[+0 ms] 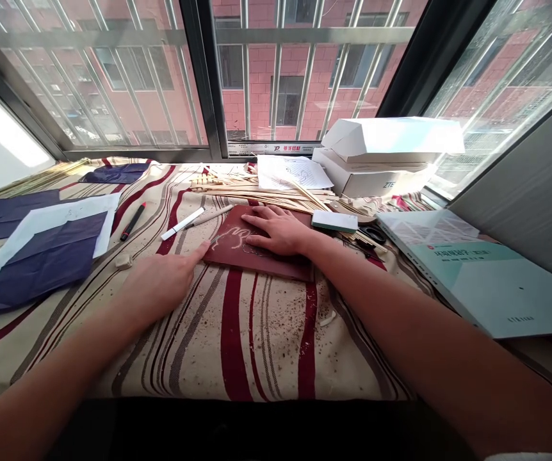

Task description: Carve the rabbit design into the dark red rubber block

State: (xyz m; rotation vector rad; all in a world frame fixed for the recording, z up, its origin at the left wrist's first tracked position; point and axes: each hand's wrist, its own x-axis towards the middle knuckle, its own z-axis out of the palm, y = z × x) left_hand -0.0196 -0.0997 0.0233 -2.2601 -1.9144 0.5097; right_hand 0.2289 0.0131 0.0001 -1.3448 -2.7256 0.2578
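A dark red board [257, 253] with a pale carved outline lies on the striped cloth [237, 320]. My right hand [278, 230] rests flat on the board's upper part, fingers spread, holding it down. My left hand [161, 282] sits on the cloth just left of the board. It is closed, with the forefinger stretched along a thin carving tool [215, 240] whose metal tip touches the board's left edge near the outline. Most of the tool is hidden inside the hand.
A white pen [182, 224], a grey pen [211, 216] and a red-and-black marker [132, 221] lie left of the board. Dark blue sheets [45, 259] lie at far left. Wooden strips [266, 192], white boxes [381, 157], a small block [334, 221] and a book [492, 282] sit behind and right. Shavings litter the cloth.
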